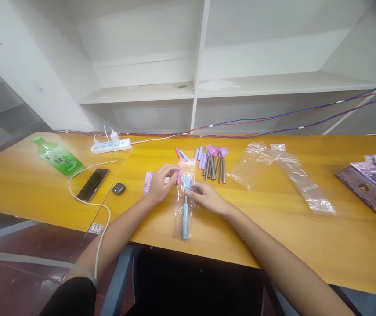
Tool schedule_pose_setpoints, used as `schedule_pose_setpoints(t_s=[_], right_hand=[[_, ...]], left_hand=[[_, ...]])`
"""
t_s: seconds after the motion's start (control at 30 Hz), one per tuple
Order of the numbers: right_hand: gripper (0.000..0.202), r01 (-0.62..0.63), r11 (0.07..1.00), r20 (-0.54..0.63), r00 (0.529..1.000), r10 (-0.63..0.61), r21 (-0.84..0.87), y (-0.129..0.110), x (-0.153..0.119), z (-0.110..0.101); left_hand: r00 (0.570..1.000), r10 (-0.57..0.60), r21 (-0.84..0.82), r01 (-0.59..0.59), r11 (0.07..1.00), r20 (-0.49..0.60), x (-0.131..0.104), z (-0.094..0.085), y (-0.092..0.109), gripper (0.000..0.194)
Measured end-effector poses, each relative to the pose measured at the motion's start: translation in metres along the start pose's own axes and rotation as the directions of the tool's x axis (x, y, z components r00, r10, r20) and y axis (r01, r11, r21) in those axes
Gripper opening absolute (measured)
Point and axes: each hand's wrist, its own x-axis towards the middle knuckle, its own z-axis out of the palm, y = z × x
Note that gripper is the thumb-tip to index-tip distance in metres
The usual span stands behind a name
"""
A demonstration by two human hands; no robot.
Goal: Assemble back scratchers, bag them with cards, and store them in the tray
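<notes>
Arms: two bare forearms are seen reaching from the near edge over the table point(306, 245).
Bag: a clear bag point(183, 206) lies lengthwise near the front edge, between the hands, with a blue scratcher point(185, 199) inside; its claw end is at the bag's far end, apparently at the mouth.
Right hand: the right hand point(207, 197) is closed with fingertips pinched on the bag beside the claw.
Left hand: the left hand point(161, 182) is curled around the bag's top edge, by a pink card point(148, 182); whether the card is gripped cannot be told.
Done: one scratcher is judged nearly or fully bagged; sealing cannot be told.
Left: a bundle of scratchers point(214, 163) and loose handles point(191, 154) are laid unbagged behind; spare bags point(287, 173) are spread to the right.
Aside: a bottle point(58, 156), phone point(92, 184) and power strip point(110, 145) are kept to the left.
</notes>
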Motion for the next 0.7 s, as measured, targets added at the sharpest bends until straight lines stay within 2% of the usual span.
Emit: schedule_pose_setpoints(t_s=[0.17, 0.33, 0.43, 0.5, 0.53, 0.6, 0.67, 0.7], right_hand=[[0.041, 0.020, 0.999, 0.115, 0.993, -0.017, -0.026, -0.003, -0.003, 0.002], [0.041, 0.003, 1.000, 0.194, 0.981, 0.002, -0.024, 0.001, -0.004, 0.009], [0.042, 0.004, 0.997, 0.149, 0.989, 0.008, -0.083, 0.008, 0.001, 0.008], [0.048, 0.004, 0.989, 0.043, 0.999, 0.003, -0.146, 0.014, 0.005, 0.003], [0.049, 0.020, 0.979, -0.024, 0.999, -0.025, -0.201, 0.017, 0.007, 0.001], [0.037, 0.101, 0.921, -0.123, 0.980, -0.158, -0.377, 0.022, 0.011, -0.002], [0.021, 0.196, 0.796, -0.117, 0.942, -0.316, -0.572, 0.027, 0.013, -0.001], [0.020, 0.227, 0.729, -0.083, 0.928, -0.363, -0.646, 0.029, 0.013, 0.003]], left_hand=[[0.997, -0.061, -0.069, 0.064, 0.996, 0.044, 0.002, -0.001, -0.007, 0.042], [0.963, -0.208, -0.295, 0.251, 0.922, 0.169, 0.000, 0.006, -0.021, 0.067], [0.943, -0.243, -0.387, 0.317, 0.866, 0.228, -0.002, 0.011, -0.026, 0.072], [0.937, -0.257, -0.449, 0.339, 0.827, 0.234, -0.001, 0.012, -0.026, 0.072], [0.935, -0.271, -0.485, 0.351, 0.801, 0.230, -0.001, 0.012, -0.025, 0.072], [0.924, -0.318, -0.571, 0.380, 0.728, 0.211, 0.002, 0.009, -0.020, 0.069], [0.910, -0.375, -0.665, 0.391, 0.637, 0.176, 0.006, 0.003, -0.014, 0.067], [0.902, -0.399, -0.705, 0.390, 0.593, 0.164, 0.007, -0.001, -0.012, 0.068]])
